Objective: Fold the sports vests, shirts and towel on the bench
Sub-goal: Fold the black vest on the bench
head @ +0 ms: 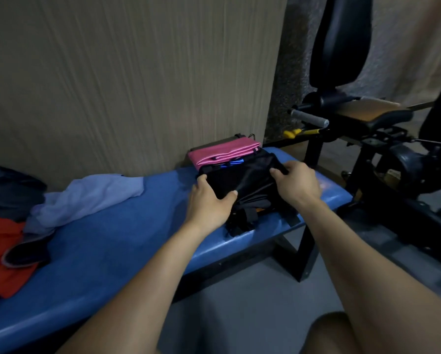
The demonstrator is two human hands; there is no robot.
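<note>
Black, slippery-looking fabric is what both sets of fingers are on: the left hand (209, 200) lies over the near-left edge of the black garment (242, 182), thumb spread along the top and fingers curled round the far-left corner, while the right hand (297, 183) pinches a fold of the same cloth at its far-right edge, fingers clenched on it. That garment sits at the right end of the blue counter (112, 231), half folded, with dark straps (242, 218) trailing loose off its near side toward the counter's front edge. Just behind it, touching or nearly so, lies a folded pink piece (222, 152) with something blue (231, 163) peeking out between the two. The risk, as I judge it, starts at the pinch: the cloth looks smooth, so a pull from the right fingers could slide the whole bundle rather than turn one layer, dragging it into the pink stack and spoiling that fold. The dangling straps could also tip over the edge and take the garment's weight with them. Farther left, a pale lilac shirt (86, 198), an orange-red piece (2, 251) and darker clothing (9, 192) lie unfolded in a heap, so much of the task looks undone.
</note>
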